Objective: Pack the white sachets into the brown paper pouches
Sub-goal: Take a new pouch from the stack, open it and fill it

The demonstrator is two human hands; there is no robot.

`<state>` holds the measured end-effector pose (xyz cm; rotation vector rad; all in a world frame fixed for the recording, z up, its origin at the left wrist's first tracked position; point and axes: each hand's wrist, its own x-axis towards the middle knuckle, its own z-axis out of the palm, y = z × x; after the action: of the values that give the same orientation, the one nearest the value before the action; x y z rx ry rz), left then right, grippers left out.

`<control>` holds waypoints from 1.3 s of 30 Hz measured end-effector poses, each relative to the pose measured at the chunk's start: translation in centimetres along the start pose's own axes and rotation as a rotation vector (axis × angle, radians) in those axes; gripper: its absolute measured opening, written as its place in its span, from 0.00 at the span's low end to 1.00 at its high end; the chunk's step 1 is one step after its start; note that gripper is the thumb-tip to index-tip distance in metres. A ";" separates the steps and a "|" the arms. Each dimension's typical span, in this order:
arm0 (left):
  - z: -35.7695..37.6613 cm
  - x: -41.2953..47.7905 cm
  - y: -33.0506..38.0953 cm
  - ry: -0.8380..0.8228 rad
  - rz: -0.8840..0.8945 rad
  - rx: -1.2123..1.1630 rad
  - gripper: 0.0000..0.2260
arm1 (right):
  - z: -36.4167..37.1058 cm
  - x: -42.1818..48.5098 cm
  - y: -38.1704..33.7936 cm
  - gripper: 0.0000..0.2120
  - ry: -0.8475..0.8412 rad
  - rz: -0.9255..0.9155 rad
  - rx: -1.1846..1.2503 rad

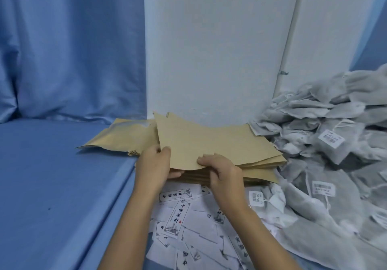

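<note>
Nearest, printed slips (178,217) are scattered on the blue cloth (52,186), between and under the two forearms. Just beyond them a stack (259,175) of flat brown pouches is laid. The top pouch (209,140) is held lifted off the stack along its near edge.

The left grip (155,165) is pinched on the pouch's near-left corner, with the thumb on top and the fingers underneath. The right grip (222,171) is pinched on the middle of the near edge. Its fingertips are curled over the top, and its thumb appears to be tucked below.

The pouch's long axis runs left to right. Its near edge is bowed upward and its far-left corner is raised toward the wall (209,50). Which end is the mouth cannot be told.

The sachets (326,165) are heaped to the right of both grips, from near right to far right. The right grip is the nearer one, and one tagged sachet (270,198) lies just beside that forearm. The sachets point every way, so no shared axis can be given.

A sachet is judged best fetched rightward by the right grip, with the pouch left to the other grip.

Farther left, a second pile (123,135) of pouches is seen just beside the stack. Behind it a curtain (73,50) is hung.
</note>
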<state>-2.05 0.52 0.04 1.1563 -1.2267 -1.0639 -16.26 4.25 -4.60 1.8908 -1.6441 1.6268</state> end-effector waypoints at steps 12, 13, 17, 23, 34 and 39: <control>2.9 -3.4 1.9 -0.143 1.056 0.552 0.27 | -3.3 0.8 -1.0 0.18 -0.119 0.497 0.750; 3.2 -3.4 1.7 -0.218 1.046 0.665 0.26 | -3.6 1.0 -1.1 0.14 -0.096 0.569 0.987; 4.4 -3.3 0.4 -0.443 0.901 0.945 0.23 | -4.3 1.4 -0.9 0.16 0.101 0.778 1.583; 4.9 -3.6 -0.1 -0.364 0.726 0.815 0.15 | -3.5 1.1 0.2 0.12 0.037 0.867 1.562; 5.6 -4.3 -0.3 -0.229 0.682 0.953 0.14 | -3.3 0.8 0.1 0.12 -0.064 0.808 1.318; 6.0 -5.0 -0.7 -0.152 0.703 0.832 0.09 | -2.9 0.6 -0.5 0.15 0.044 0.875 1.172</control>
<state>-8.31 4.95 -1.32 1.0835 -2.0904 -0.0813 -17.74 6.04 -2.75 1.3343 -1.7526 3.5258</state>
